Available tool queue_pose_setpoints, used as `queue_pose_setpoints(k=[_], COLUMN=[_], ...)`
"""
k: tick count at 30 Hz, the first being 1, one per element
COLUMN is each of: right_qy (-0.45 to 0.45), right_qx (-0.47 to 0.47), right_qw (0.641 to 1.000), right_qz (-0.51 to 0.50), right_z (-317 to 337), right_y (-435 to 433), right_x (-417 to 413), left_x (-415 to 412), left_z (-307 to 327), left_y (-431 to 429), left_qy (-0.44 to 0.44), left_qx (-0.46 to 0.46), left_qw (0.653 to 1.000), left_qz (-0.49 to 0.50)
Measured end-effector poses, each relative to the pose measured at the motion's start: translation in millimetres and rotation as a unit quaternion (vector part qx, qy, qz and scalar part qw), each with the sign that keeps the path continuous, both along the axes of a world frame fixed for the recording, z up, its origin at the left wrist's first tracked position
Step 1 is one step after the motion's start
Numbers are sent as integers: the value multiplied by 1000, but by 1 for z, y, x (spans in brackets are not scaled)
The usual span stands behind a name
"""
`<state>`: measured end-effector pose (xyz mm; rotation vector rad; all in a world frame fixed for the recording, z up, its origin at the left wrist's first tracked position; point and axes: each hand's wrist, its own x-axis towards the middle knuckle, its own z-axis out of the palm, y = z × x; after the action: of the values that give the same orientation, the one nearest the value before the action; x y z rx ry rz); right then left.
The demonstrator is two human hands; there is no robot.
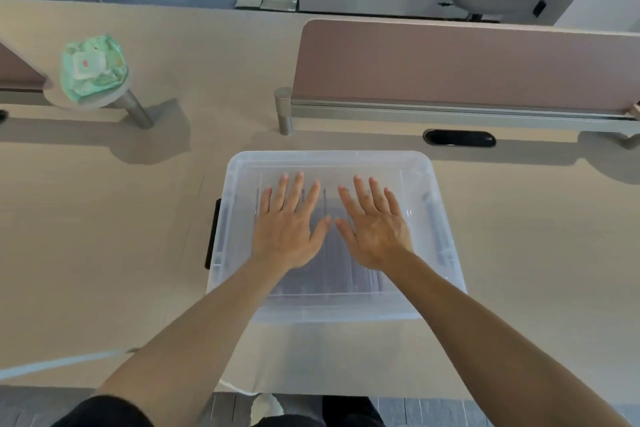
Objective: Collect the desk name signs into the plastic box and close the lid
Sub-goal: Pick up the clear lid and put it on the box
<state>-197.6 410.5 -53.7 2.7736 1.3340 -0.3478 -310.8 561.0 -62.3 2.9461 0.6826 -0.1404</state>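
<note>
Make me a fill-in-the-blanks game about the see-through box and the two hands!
1. Both hands, the left hand and the right hand, lie flat on the box's ____.
2. The plastic box stands on a ____.
3. The fingers of both hands are spread out, not curled into a ____.
4. The black latch sits on the box's ____ side.

Missing words: lid; desk; fist; left

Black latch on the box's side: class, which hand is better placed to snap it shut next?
Left. The left hand lies flat on the lid nearer the black latch on that side; the right hand is farther away.
</note>
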Motion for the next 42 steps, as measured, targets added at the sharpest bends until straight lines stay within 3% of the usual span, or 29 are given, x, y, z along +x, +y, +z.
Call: queue_pose_setpoints(k=[10,13,15,18,20,22,25,27,28,33,39,42], right_qy=[-1,11,15,11,-46,-61,25,130,171,201,159,206], right_qx=[2,-7,21,119,168,147,70,116,148,157,122,115], right_qw=[1000,1000,1000,991,979,969,945,906,885,858,881,874], right_qz=[-11,-11,-18,-59,-106,-187,-319,-386,-408,-447,-429,-424], right_z=[-11,0,7,16,20,24,21,17,17,19,24,32], right_y=[18,15,16,3,-10,-28,-50,-54,-54,-49,-57,-58], right_x=[20,18,18,28,46,68,85,84,82,84,87,88], left_x=[24,25,21,4,-13,-29,-44,-46,-45,-45,-49,-42], left_z=[-11,1,9,22,28,31,20,13,11,9,23,32], left_y=[13,8,14,33,55,74,86,87,87,91,88,82], left_qy=[13,28,1,-107,-155,-123,-60,-90,-103,-105,-99,-103], left_qx=[35,7,-10,-66,-38,-77,-279,-381,-394,-363,-332,-331], left_qw=[999,1000,1000,987,969,945,866,817,811,824,825,837], left_qz=[1,0,5,96,188,293,412,424,420,422,447,424])
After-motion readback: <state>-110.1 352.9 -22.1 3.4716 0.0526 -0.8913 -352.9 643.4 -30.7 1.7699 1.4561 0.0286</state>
